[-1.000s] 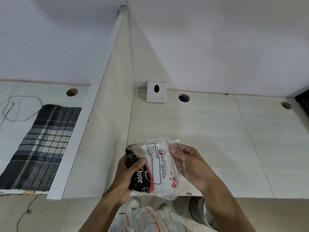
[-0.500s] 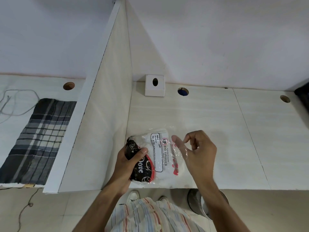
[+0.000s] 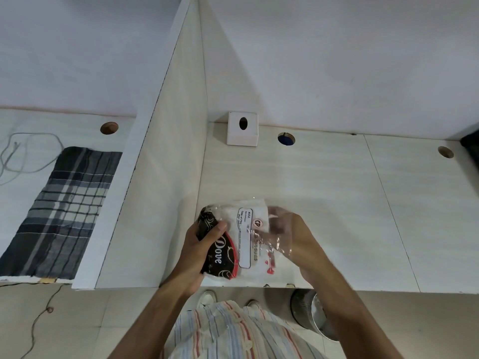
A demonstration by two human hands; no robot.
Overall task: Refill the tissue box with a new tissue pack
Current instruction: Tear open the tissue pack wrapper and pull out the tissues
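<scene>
Gripping the tissue pack (image 3: 248, 239) between left hand (image 3: 201, 251) and right hand (image 3: 293, 237), near desk edge; right fingers seemingly under loose wrapper, blurred. Tissue box (image 3: 242, 128) well beyond both.

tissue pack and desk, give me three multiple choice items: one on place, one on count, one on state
1. Where is the tissue box?
A. at the back of the desk by the divider
B. on the floor
C. on the checked cloth

2. How many round holes show in the desk tops?
A. one
B. three
C. six

3. The tissue pack is:
A. inside the box
B. lying untouched
C. held in both hands

Answers: 1 A, it sits against the wall beside the divider. 2 B, one left of the divider, two right. 3 C, left hand and right hand have a grip on it.
</scene>
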